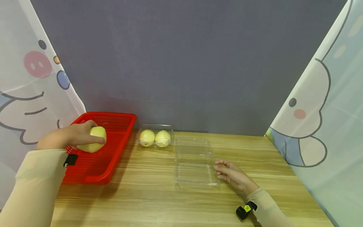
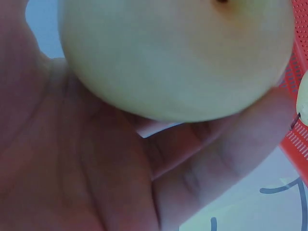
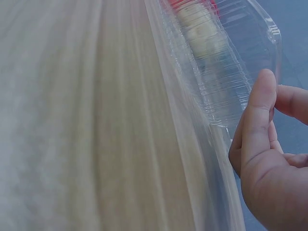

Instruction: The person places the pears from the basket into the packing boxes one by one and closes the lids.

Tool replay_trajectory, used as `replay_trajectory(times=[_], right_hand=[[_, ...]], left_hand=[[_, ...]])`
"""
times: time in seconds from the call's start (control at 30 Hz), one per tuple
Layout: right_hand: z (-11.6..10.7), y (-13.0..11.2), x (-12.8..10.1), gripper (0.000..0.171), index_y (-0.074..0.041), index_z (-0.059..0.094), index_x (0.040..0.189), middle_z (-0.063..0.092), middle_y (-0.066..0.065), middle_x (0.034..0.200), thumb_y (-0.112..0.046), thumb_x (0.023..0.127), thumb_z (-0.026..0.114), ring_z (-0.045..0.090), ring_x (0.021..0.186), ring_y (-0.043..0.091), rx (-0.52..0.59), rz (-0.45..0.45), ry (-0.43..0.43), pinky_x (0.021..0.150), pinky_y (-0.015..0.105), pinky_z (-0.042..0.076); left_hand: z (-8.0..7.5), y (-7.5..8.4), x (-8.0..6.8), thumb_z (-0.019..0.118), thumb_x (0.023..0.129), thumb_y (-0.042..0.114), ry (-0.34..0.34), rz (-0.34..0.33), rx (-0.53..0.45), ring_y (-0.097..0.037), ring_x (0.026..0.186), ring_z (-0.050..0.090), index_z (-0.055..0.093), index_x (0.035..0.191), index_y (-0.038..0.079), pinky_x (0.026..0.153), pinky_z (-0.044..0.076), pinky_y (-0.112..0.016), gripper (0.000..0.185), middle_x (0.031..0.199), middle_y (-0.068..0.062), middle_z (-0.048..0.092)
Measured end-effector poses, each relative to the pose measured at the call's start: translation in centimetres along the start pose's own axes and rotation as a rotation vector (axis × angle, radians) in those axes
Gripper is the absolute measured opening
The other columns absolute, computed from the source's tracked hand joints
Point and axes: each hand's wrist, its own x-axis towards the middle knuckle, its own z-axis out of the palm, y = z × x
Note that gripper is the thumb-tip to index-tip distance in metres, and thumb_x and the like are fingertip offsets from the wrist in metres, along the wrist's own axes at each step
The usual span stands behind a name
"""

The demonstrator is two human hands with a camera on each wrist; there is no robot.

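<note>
Before grey cloth (image 1: pixel 187 63), the left hand (image 1: pixel 76 134) curled round a smooth yellow-green fruit (image 2: pixel 178 57), probably firm yet bruisable and best held at its widest part, over a red plastic basket (image 1: pixel 122 148), though whether the half-bent right hand (image 1: pixel 232 175) pinched a clear plastic box (image 1: pixel 197 182) was unclear.

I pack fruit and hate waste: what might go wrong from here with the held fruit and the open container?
1. The held fruit looks smooth; it might slip from the left grip and bruise on the red basket below.
2. The open container looks light, so a nudge from the right grip at its right edge might shift it.
3. The clear box with two fruits sits near that container; moving the held fruit across too low might knock it.
</note>
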Motion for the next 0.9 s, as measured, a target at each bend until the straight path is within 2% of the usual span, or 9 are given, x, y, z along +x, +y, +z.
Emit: replay_trajectory(times=[0.27, 0.43, 0.77, 0.9], right_hand=[[-0.1, 0.0, -0.1, 0.046, 0.013, 0.034, 0.131, 0.053, 0.008, 0.102, -0.011, 0.101, 0.060, 0.058, 0.084, 0.010, -0.012, -0.003, -0.005, 0.076, 0.021, 0.055], [0.0, -0.1, -0.2, 0.045, 0.013, 0.035, 0.131, 0.054, 0.008, 0.102, -0.011, 0.101, 0.059, 0.058, 0.084, 0.010, -0.007, -0.007, -0.013, 0.076, 0.021, 0.055], [-0.1, -0.1, -0.2, 0.041, 0.012, 0.036, 0.129, 0.054, 0.008, 0.101, -0.009, 0.102, 0.058, 0.058, 0.083, 0.009, 0.005, -0.027, -0.018, 0.075, 0.021, 0.054], [-0.1, 0.1, -0.2, 0.041, 0.013, 0.036, 0.129, 0.054, 0.007, 0.101, -0.009, 0.102, 0.058, 0.058, 0.083, 0.009, 0.006, -0.022, -0.014, 0.076, 0.020, 0.054]], left_hand=[[0.5, 1.5, 0.2, 0.070, 0.086, 0.040, -0.068, 0.046, -0.101, -0.023, 0.081, 0.054, 0.041, 0.128, -0.001, 0.059, 0.051, -0.037, 0.066, 0.103, -0.011, 0.055], [1.1, 2.5, 0.6, 0.071, 0.086, 0.039, -0.081, 0.089, -0.143, -0.023, 0.086, 0.055, 0.042, 0.127, 0.001, 0.061, 0.052, -0.037, 0.062, 0.106, -0.010, 0.056], [2.3, 4.6, 1.4, 0.073, 0.086, 0.038, -0.104, 0.166, -0.175, -0.023, 0.090, 0.054, 0.048, 0.123, 0.008, 0.067, 0.049, -0.036, 0.054, 0.105, -0.007, 0.056], [2.8, 5.8, 1.5, 0.073, 0.085, 0.040, -0.103, 0.210, -0.143, -0.022, 0.093, 0.055, 0.051, 0.122, 0.010, 0.072, 0.049, -0.035, 0.052, 0.103, -0.005, 0.057]])
